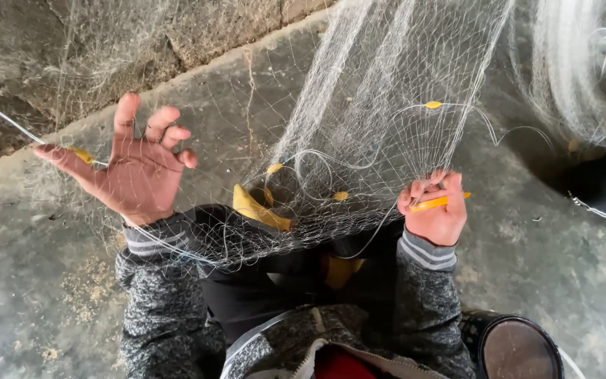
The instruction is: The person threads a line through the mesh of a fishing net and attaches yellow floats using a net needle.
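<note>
Grey concrete floor (pixel 541 245) lies under a fine white net (pixel 359 126) stretched over my knees. My left hand (pixel 135 172) spreads its fingers wide in the mesh; my right hand (pixel 435 210) pinches a yellow needle (pixel 435 203).

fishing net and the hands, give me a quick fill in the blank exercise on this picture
1. The left hand is spread open, its fingers pushed through the ____.
2. The right hand is closed on a slim tool coloured ____.
3. Both sleeve cuffs are grey with ____ stripes.

Missing words: net; yellow; white
</note>
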